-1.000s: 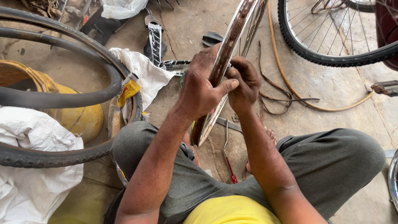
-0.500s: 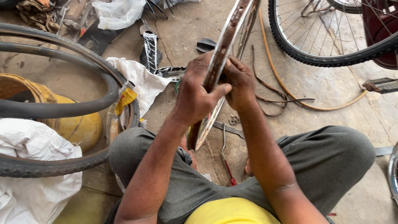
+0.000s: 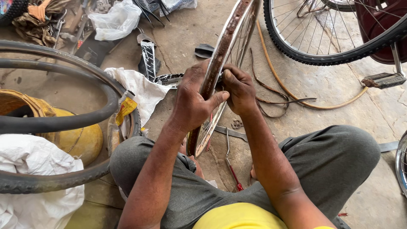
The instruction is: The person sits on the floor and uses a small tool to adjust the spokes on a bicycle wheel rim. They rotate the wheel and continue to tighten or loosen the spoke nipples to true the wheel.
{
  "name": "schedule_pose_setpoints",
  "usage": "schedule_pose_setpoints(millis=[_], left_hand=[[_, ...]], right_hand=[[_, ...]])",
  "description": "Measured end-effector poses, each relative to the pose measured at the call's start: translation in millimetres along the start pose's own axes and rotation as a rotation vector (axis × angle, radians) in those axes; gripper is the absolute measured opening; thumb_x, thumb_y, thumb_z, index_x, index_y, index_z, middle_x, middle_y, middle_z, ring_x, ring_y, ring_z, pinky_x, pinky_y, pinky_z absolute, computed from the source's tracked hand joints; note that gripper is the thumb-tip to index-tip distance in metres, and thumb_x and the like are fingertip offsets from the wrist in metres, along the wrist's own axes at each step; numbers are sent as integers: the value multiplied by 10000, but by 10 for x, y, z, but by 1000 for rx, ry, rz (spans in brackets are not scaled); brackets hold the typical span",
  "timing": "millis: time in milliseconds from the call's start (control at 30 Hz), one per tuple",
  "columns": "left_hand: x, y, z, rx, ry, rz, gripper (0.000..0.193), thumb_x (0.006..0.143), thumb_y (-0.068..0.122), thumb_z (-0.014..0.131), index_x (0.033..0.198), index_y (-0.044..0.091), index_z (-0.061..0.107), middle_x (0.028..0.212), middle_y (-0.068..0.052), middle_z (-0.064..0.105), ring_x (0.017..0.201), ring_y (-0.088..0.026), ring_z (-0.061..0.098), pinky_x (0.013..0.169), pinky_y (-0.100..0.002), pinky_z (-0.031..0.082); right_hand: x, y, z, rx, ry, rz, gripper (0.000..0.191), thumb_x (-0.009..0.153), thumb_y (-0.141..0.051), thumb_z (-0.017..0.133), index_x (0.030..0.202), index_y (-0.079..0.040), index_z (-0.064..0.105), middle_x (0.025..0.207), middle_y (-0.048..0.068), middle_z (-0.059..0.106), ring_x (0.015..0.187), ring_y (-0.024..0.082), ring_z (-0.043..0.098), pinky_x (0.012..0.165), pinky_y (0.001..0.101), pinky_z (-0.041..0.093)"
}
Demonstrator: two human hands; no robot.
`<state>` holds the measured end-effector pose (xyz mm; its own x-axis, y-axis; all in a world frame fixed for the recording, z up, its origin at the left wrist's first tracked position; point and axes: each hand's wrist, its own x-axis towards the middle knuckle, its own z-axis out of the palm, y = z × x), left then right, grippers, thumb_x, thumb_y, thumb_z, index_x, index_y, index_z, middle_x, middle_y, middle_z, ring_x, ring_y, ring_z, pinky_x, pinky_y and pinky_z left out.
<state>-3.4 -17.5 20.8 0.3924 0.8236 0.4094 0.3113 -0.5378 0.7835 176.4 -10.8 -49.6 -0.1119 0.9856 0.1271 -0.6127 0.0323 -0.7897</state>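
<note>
A rusty bare bicycle rim (image 3: 227, 40) with spokes stands upright between my knees, its lower edge on the concrete floor. My left hand (image 3: 193, 104) wraps around the rim from the left, thumb stretched across it. My right hand (image 3: 239, 89) closes on the rim's right side, fingers curled at the spokes. Both hands meet at the same spot on the rim. What the right fingers pinch is hidden.
A black tyre (image 3: 63, 123) lies at left over a yellow container (image 3: 80, 142) and a white sack (image 3: 38, 169). A tyred bicycle wheel (image 3: 330, 53) and pedal (image 3: 383, 79) stand at upper right. Red-handled pliers (image 3: 232, 167), a wrench (image 3: 231, 133) and rubber strips (image 3: 280, 99) litter the floor.
My view has shifted slightly. Both hands stay clamped on the same part of the rim, with only small finger movement.
</note>
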Motion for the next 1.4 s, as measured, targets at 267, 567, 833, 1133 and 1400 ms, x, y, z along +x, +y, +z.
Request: schedule_pose_setpoints(millis=[267,567,833,1133,1400], left_hand=[[-4,80,31,-11,27,60,734,837,227,868,1466,56,528,1423,-154,603,1352,-327,547,1168,-474,461],[76,-64,111,-41,45,-48,733,865,294,840,1468,42,508,1333,-177,625,1311,-325,587,1137,-477,496],[89,-5,216,-301,7,-156,777,819,494,790,1424,68,554,1262,-142,670,1232,-295,672,1051,-451,591],[126,-125,82,-88,66,-110,680,844,399,839,1385,68,592,1251,-159,695,1277,-315,624,1110,-462,527],[40,-120,123,-82,-27,78,701,848,372,832,1435,82,582,1477,-177,603,1415,-352,525,1214,-531,423]], right_hand=[[35,15,-4,-139,245,146,308,1040,-303,646,1075,-1,697,951,101,729,796,170,708,713,300,642],[51,249,80,-606,189,-493,227,923,-99,738,1115,-13,654,1033,90,696,951,180,710,852,304,644],[228,231,7,-1314,405,-1061,388,650,-182,845,694,-104,467,748,70,510,736,240,512,631,441,446],[146,277,-287,-100,-50,-253,89,1025,-40,685,1092,-16,739,1203,164,701,1049,198,693,966,328,620],[204,-251,-360,107,-400,226,353,865,-111,777,1193,11,728,1094,150,744,993,233,739,922,367,634]])
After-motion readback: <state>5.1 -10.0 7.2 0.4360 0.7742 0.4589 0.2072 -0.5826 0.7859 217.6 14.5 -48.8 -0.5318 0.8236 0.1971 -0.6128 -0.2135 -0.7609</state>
